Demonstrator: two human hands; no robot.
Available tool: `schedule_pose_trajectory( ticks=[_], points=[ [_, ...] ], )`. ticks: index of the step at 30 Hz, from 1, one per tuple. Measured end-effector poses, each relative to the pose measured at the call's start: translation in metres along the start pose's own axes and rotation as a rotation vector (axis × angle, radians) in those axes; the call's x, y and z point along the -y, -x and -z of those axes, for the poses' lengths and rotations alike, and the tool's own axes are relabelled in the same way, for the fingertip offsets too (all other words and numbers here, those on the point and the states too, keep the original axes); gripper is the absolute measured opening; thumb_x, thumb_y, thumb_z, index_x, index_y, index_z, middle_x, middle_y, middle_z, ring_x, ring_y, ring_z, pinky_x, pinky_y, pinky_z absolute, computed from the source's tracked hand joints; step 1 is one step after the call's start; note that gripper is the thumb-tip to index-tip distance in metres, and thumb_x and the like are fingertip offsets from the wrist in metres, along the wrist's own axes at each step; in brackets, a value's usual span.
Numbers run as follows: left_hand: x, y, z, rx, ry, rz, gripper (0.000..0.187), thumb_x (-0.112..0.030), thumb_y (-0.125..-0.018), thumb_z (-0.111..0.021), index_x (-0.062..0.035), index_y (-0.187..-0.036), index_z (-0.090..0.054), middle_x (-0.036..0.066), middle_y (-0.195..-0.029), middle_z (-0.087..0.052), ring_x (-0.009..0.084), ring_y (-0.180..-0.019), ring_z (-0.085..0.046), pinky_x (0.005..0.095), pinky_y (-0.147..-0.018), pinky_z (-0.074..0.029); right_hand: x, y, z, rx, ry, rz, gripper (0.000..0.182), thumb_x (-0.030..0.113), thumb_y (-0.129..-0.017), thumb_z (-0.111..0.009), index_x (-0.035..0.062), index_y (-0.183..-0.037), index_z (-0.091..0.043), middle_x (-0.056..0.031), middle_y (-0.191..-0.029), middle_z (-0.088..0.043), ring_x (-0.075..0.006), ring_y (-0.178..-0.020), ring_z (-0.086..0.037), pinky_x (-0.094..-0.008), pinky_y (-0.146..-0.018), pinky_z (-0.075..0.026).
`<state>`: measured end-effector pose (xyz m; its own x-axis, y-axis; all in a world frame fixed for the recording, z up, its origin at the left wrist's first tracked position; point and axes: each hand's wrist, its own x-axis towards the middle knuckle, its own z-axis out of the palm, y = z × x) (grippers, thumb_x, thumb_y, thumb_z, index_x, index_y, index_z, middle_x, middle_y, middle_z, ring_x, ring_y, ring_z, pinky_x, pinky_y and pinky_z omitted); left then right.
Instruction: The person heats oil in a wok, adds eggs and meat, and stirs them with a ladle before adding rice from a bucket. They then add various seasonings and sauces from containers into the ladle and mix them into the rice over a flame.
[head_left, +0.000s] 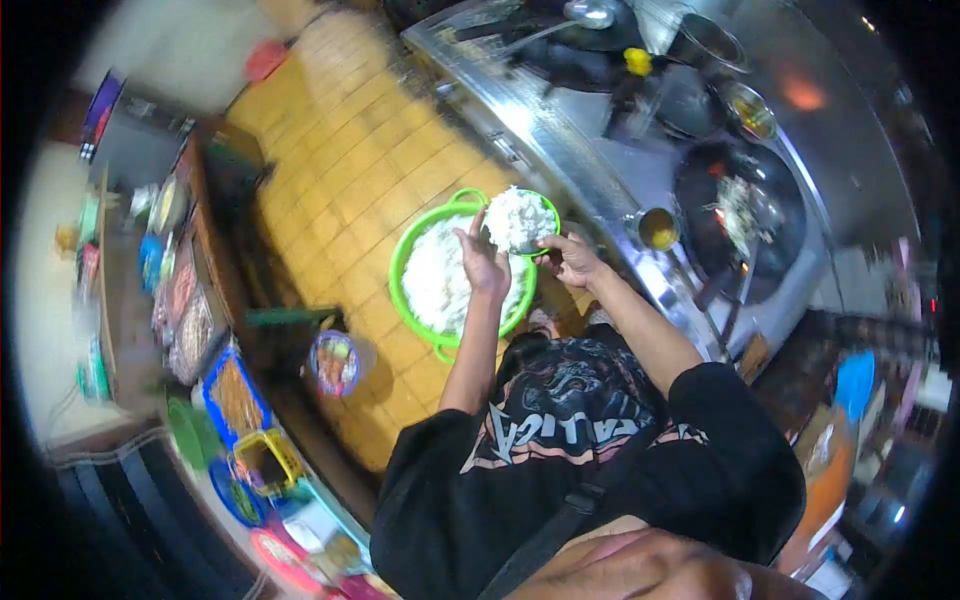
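One green-rimmed bowl (556,211) heaped with white rice (517,218), grasped between left hand (485,262) and right hand (574,260) | partly beneath, wide green basin (398,290) of rice, on yellow floor tiles (325,190) | to the right, metal counter (622,160) with small yellow-filled cup (658,231) near its edge | beyond cup, dark wok (703,235) holding food (738,212)

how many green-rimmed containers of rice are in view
2: the bowl between the left hand and right hand, and the larger basket below it. Others may be hidden.
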<state>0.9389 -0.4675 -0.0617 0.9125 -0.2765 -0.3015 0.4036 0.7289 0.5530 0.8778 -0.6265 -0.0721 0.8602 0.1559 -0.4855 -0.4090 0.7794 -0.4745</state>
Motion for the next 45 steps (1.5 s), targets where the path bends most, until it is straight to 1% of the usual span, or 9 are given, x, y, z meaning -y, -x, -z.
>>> schedule_pose_trajectory(
  ticks=[8,11,15,20,30,35,38,42,45],
  points=[
    [0.074,0.006,-0.088,0.346,-0.074,0.533,0.060,-0.055,-0.094,-0.039,-0.0096,-0.134,-0.040,0.011,-0.126,-0.050,0.0222,-0.107,-0.052,0.0380,-0.089,-0.042,0.142,0.158,0.122,-0.424,-0.238,0.662,0.029,0.011,-0.077,-0.068,0.0051,-0.103,-0.058,-0.0044,-0.090,-0.058,-0.0080,-0.064,-0.053,-0.0173,-0.052,-0.042],
    [0.084,0.009,-0.060,0.405,-0.266,0.598,0.061,-0.052,-0.093,-0.043,-0.0077,-0.135,-0.037,0.012,-0.127,-0.047,0.0236,-0.108,-0.050,0.0371,-0.091,-0.040,0.204,0.213,0.124,-1.123,0.933,1.123,0.053,0.020,-0.073,-0.072,0.0060,-0.120,-0.051,-0.0098,-0.100,-0.058,-0.0198,-0.089,-0.060,-0.0307,-0.077,-0.050],
    [0.080,0.009,0.024,0.162,-0.353,0.648,0.045,-0.038,-0.095,-0.048,-0.0044,-0.124,-0.044,0.010,-0.114,-0.056,0.0196,-0.093,-0.056,0.0338,-0.083,-0.044,0.250,0.238,0.155,-1.455,1.969,0.387,0.074,0.035,-0.068,-0.075,0.0142,-0.130,-0.043,-0.0122,-0.111,-0.052,-0.0336,-0.100,-0.059,-0.0438,-0.083,-0.050],
    [0.039,0.017,0.140,-0.310,-0.598,0.484,0.046,-0.031,-0.091,-0.054,-0.0095,-0.129,-0.042,0.010,-0.114,-0.057,0.0211,-0.089,-0.058,0.0346,-0.074,-0.047,0.256,0.245,0.156,-1.677,1.727,0.585,0.082,0.047,-0.067,-0.075,0.0192,-0.134,-0.037,-0.0137,-0.114,-0.049,-0.0355,-0.104,-0.055,-0.0479,-0.079,-0.050],
    [0.000,0.015,0.067,0.011,-0.921,0.344,0.057,-0.043,-0.089,-0.057,-0.0066,-0.131,-0.044,0.019,-0.120,-0.054,0.0242,-0.103,-0.056,0.0364,-0.083,-0.048,0.033,0.047,0.021,-0.299,1.738,0.784,0.080,0.043,-0.061,-0.080,0.0133,-0.128,-0.049,-0.0143,-0.103,-0.053,-0.0322,-0.099,-0.054,-0.0409,-0.083,-0.046],
    [-0.022,-0.011,0.057,0.091,-1.510,-0.489,0.057,-0.036,-0.085,-0.062,-0.0019,-0.127,-0.047,0.024,-0.119,-0.051,0.0386,-0.112,-0.047,0.0441,-0.098,-0.036,-0.064,-0.037,-0.027,-0.021,1.813,0.419,0.088,0.032,-0.062,-0.083,0.0066,-0.133,-0.038,-0.0201,-0.127,-0.037,-0.0403,-0.110,-0.050,-0.0441,-0.090,-0.045],
    [-0.022,-0.029,0.104,0.121,-2.002,-0.484,0.050,-0.033,-0.087,-0.057,-0.0081,-0.130,-0.047,0.022,-0.124,-0.050,0.0364,-0.116,-0.046,0.0493,-0.102,-0.031,-0.070,-0.047,-0.032,0.226,1.982,0.333,0.067,0.019,-0.071,-0.075,0.0028,-0.128,-0.044,-0.0206,-0.138,-0.033,-0.0370,-0.113,-0.051,-0.0403,-0.090,-0.046],
    [0.003,-0.020,0.164,0.235,-2.195,0.038,0.055,-0.032,-0.086,-0.056,-0.0150,-0.136,-0.040,0.018,-0.138,-0.041,0.0396,-0.131,-0.032,0.0609,-0.106,-0.017,-0.048,0.002,0.006,0.140,1.732,0.476,0.029,0.020,-0.084,-0.062,0.0073,-0.110,-0.063,-0.0111,-0.121,-0.054,-0.0292,-0.108,-0.056,-0.0377,-0.089,-0.046],
    [0.010,-0.002,0.169,0.138,-2.390,-0.189,0.053,-0.027,-0.083,-0.058,-0.0154,-0.133,-0.044,0.018,-0.142,-0.036,0.0450,-0.134,-0.022,0.0630,-0.107,-0.012,0.002,0.092,0.012,-0.271,1.657,0.623,0.025,0.019,-0.086,-0.059,0.0069,-0.107,-0.066,-0.0102,-0.115,-0.060,-0.0264,-0.102,-0.059,-0.0346,-0.087,-0.047]
  ],
)
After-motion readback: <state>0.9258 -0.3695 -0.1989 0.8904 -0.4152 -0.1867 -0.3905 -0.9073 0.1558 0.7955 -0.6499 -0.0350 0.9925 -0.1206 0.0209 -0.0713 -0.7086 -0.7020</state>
